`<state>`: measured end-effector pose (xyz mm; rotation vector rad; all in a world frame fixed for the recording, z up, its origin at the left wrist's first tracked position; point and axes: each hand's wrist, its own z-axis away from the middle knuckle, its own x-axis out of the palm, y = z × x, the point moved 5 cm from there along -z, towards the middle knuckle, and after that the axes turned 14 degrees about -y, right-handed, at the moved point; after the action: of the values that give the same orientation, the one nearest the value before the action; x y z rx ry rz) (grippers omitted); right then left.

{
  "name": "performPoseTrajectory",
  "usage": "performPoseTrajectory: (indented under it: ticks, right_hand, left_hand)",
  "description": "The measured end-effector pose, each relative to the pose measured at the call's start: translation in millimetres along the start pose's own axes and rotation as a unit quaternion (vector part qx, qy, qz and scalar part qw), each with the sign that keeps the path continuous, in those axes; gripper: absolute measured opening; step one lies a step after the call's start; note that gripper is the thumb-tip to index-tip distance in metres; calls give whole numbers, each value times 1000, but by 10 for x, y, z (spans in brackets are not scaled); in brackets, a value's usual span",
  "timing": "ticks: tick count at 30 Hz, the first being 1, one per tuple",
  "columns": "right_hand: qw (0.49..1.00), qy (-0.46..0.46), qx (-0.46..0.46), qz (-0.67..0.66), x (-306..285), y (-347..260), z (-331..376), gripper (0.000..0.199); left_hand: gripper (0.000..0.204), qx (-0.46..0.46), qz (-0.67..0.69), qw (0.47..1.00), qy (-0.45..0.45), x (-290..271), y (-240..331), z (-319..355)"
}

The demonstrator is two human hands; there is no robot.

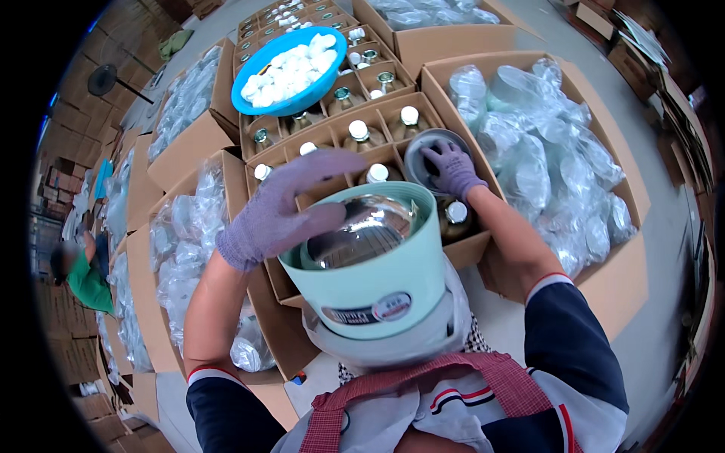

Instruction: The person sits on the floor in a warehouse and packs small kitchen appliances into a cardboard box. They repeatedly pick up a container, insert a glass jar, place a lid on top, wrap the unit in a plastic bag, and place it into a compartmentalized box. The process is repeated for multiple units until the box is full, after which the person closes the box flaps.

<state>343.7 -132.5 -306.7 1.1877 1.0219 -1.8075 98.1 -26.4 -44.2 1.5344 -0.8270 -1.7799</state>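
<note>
A mint-green plastic tub [370,283] stands close in front of my body, with a shiny metal bowl [366,234] nested inside it. My left hand [294,200], in a purple knit glove, is held over the tub's left rim. Its fingers are apart, blurred by motion, with nothing in them. My right hand [455,170], gloved the same way, has its fingers curled onto a grey round lid-like dish [423,185]. That dish lies over bottles in a divided carton [260,170]. White-capped bottles [359,134] fill the carton's cells around both hands.
A blue basin [283,111] of white caps [291,75] rests on further bottles beyond the carton. Open boxes of plastic-wrapped clear items [529,158] flank me on the right and left. A person in green [91,275] is at the far left.
</note>
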Motion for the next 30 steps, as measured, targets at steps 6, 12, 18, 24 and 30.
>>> performPoseTrajectory:
  ticks: [6,12,18,24,30]
  right_hand:
    - [615,67,-236,-749,-1629,-1160,197,48]
    - [726,-6,-329,-603,-2479,-1279,850,49]
    - [779,-18,-321,-538,-2410,-1445,1152,51]
    - [738,-84,-325,-585,-2419,-1497,1224,53]
    - [630,174,-258,-711,-2008,-1082,964,63]
  left_hand:
    - [68,136,2,967,217,-199,48,-647]
    - [75,237,-527,785,223,-567,522,-128]
    - [78,264,-549,760,225,-153,782,58]
    - [69,314,-178,912,197,-179,786,129]
    - [34,149,257,935,195,-423,-306,345]
